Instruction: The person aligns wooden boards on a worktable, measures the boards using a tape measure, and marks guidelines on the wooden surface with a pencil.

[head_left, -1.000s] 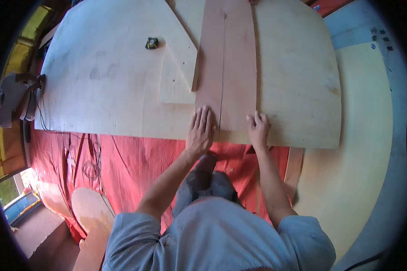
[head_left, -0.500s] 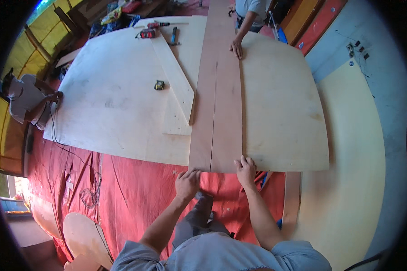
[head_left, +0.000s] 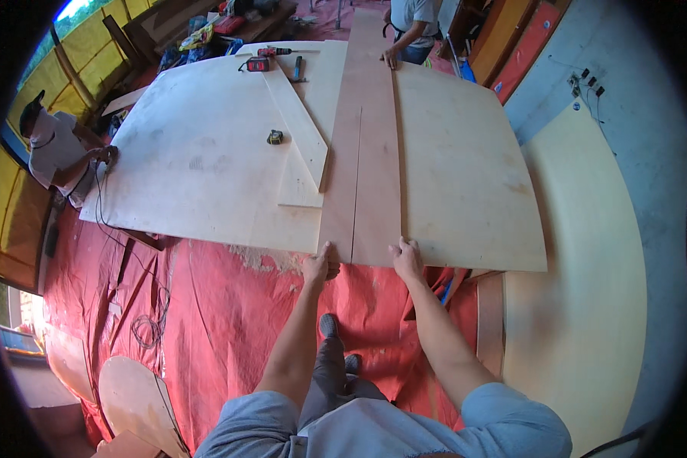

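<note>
Drill (head_left: 258, 64), blue tool (head_left: 298, 69) and tape measure (head_left: 275, 137), one each, lie left of the brown board (head_left: 378, 168) spanning the pale tabletop (head_left: 466, 168). Red sheeting (head_left: 229, 328) lies underfoot. One co-worker (head_left: 57, 156) is leftward, a second co-worker (head_left: 414, 19) beyond. Left hand (head_left: 320, 265) and right hand (head_left: 408, 261) grip the board's near corners.

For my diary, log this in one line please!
brown board: on pale panel; left hand: holding near-left corner; right hand: holding near-right corner

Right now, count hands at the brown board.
3: left hand at the near-left corner of the board, right hand at near-right, co-worker's hand by its far right edge; another may be hidden.
</note>
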Motion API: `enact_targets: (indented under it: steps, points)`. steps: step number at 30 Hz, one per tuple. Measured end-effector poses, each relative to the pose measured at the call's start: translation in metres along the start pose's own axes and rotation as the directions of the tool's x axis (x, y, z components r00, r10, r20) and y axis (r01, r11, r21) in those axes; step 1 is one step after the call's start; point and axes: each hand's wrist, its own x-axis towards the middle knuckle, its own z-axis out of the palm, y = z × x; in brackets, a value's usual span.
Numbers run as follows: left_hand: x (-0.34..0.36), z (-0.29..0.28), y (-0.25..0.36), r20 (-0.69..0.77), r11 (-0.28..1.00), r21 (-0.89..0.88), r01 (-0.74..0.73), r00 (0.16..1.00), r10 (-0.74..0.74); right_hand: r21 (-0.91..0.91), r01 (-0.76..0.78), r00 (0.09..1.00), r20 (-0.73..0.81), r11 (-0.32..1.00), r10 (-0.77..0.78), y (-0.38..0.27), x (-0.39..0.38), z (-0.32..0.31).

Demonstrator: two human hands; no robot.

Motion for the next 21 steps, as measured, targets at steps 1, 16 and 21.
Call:
enact_targets:
  steps: [1, 16, 21]
  points:
    - [0.000, 0.001, -0.004, 0.004, 1.000, -0.001, 0.004, 1.000, -0.004, -0.005, -0.004, 1.000, 0.000, 1.000, 0.004, 0.004, -0.001, 0.000]
    - [-0.007, -0.026, -0.037, 0.038, 0.999, 0.035, -0.020, 0.999, 0.019, 0.014, -0.117, 0.992, 0.051, 0.993, 0.116, -0.016, -0.032, -0.008]
    - [-0.010, -0.030, -0.035, 0.071, 0.998, 0.052, -0.029, 0.997, 0.025, 0.039, -0.055, 0.998, 0.022, 0.998, 0.054, -0.010, -0.032, -0.006]
